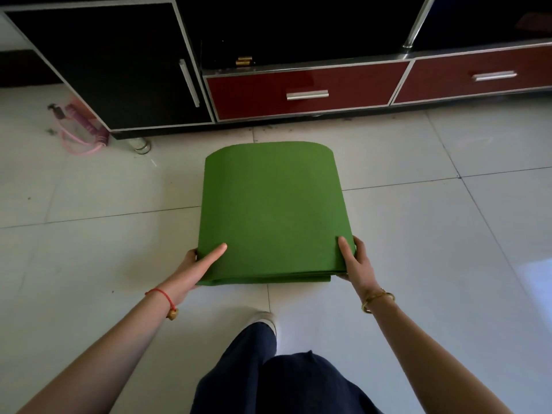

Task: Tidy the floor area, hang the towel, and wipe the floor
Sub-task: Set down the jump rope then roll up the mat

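Above the pale tiled floor [388, 249], both hands hold a folded green mat [273, 210] by its near corners. The left hand [197, 268] has its thumb laid straight along the mat's top face, while the other fingers are tucked beneath the edge and mostly hidden, so the corner is pinched between thumb and fingers. The right hand [355, 265] grips the opposite corner the same way: thumb flat on top, fingers curled round the side and under the stacked layers. The mat is folded into several layers whose edges show at the near side; its far end is a rounded fold. It sits between the person and the cabinet, and whether its far end touches the floor cannot be told.

A red cord bracelet [162, 297] with a small bead circles the left wrist, and a gold bangle [377, 298] the right. Below the arms, dark trouser legs [268, 377] and a light shoe [265, 319] stand on the tiles.

Farther off, a low cabinet [125, 70] with a black door and two red drawers [298, 91] with silver handles runs along the back. A pink skipping rope [79, 131] lies on the floor by its left corner, near a shiny metal leg [140, 144].
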Demonstrator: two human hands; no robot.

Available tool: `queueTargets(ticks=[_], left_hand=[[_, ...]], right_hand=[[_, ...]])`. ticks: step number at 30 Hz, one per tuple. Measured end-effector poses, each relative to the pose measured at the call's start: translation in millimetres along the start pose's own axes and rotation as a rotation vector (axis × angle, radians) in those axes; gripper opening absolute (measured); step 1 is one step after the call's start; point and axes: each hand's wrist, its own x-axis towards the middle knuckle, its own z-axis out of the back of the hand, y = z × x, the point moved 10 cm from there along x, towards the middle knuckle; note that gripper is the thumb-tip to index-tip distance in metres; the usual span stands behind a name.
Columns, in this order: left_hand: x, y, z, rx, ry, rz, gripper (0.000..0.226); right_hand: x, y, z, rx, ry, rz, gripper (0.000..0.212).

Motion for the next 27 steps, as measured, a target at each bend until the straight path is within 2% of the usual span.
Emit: queueTargets(ticks=[6,10,16,20,23,27], left_hand=[[0,15,7,-0.056,0.014,0.068,0.104],[11,3,14,-0.041,-0.003,0.039,0.112],[38,-18,21,-0.045,0.009,0.009,0.123],[51,-29,18,-0.086,0.000,-0.001,0.122],[57,-31,14,-0.129,-0.020,-0.003,0.114],[63,-28,12,-0.169,-0.033,0.000,0.111]], right_hand=[[21,13,-7,-0.124,0.178,-0.109,0.059],[39,37,-22,-0.149,0.265,-0.183,0.095],[54,47,-31,-0.177,0.241,-0.273,0.105],[62,41,-31,-0.151,0.237,-0.312,0.105],[63,38,-32,-0.126,0.262,-0.337,0.101],[55,45,-39,-0.061,0.323,-0.325,0.078]])
